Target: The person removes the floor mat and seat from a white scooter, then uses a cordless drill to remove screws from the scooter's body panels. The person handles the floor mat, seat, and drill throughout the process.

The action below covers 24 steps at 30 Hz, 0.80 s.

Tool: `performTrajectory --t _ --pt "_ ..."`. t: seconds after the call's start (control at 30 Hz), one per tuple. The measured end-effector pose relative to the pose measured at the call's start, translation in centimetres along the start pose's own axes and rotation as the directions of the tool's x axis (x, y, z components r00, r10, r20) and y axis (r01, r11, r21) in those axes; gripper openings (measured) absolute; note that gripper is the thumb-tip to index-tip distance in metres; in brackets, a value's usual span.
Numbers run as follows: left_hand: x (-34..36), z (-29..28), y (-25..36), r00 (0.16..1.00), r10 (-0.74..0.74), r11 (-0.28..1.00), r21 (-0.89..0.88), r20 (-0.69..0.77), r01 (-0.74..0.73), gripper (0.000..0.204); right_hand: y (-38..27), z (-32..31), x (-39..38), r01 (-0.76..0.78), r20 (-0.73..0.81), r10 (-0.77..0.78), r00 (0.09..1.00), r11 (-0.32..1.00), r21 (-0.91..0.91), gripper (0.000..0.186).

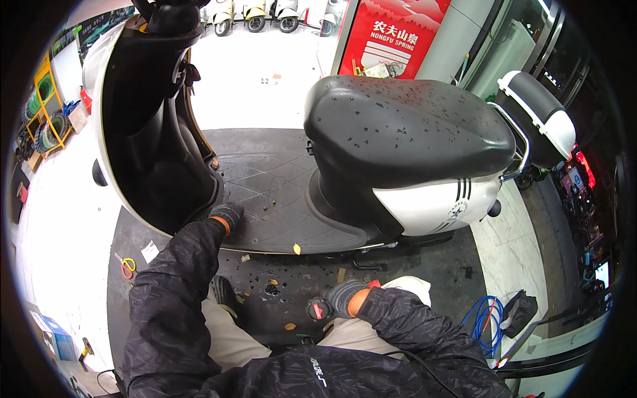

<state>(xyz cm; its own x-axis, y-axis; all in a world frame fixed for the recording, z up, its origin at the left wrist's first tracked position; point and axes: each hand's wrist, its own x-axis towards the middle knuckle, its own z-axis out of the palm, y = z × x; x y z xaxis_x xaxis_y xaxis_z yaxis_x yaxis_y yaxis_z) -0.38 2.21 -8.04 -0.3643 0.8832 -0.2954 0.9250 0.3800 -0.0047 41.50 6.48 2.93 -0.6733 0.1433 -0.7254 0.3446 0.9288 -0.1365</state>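
Observation:
A white and black scooter stands side-on in front of me, with a black seat (pixel 411 126) wet with drops. My left hand (pixel 227 213), in a dark grey glove with an orange cuff, rests on the black footboard (pixel 265 192) by the front panel (pixel 149 139). Its fingers are curled in; whatever lies under them is hidden. Closer to me, my right hand (pixel 344 297), gloved alike, is closed round a black and red hand tool (pixel 320 308) above my knee. The tool's exact kind is hard to make out.
Red-and-yellow-handled scissors (pixel 127 266) and a white paper scrap (pixel 149 252) lie left on the dark mat (pixel 179 312). Leaves and debris are scattered below the footboard. A blue coiled hose (pixel 484 325) and a black bag (pixel 519 312) lie at right. A rear box (pixel 541 116) juts out behind the seat.

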Motion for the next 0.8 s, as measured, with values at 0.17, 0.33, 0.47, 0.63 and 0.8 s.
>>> performTrajectory --t 0.17,0.33,0.47,0.63,0.8 --pt "-1.4 -1.8 0.9 0.999 0.013 1.000 0.021 0.032 -0.014 0.031 0.3 0.3 0.5 0.034 0.053 -0.032 0.998 0.999 -0.040 0.029" --pt "-2.4 -3.3 1.9 1.000 0.000 0.998 0.065 0.023 -0.001 0.030 0.3 0.3 0.3 0.019 0.016 -0.019 1.000 1.000 -0.017 0.028" --pt "-2.1 -3.0 2.1 0.998 0.065 0.979 0.194 0.024 -0.068 0.028 0.1 0.0 -0.2 0.013 -0.007 -0.013 1.000 0.999 0.030 0.027" --pt "-2.0 -1.9 2.6 0.994 0.088 0.978 0.195 -0.063 -0.075 0.028 0.0 0.2 -0.3 0.001 -0.011 -0.001 1.000 1.000 0.013 0.027" --pt "-2.6 -1.8 2.2 0.995 -0.038 0.999 0.021 -0.094 0.041 0.028 0.1 0.6 -0.6 0.007 -0.023 -0.007 1.000 1.000 -0.001 0.027"
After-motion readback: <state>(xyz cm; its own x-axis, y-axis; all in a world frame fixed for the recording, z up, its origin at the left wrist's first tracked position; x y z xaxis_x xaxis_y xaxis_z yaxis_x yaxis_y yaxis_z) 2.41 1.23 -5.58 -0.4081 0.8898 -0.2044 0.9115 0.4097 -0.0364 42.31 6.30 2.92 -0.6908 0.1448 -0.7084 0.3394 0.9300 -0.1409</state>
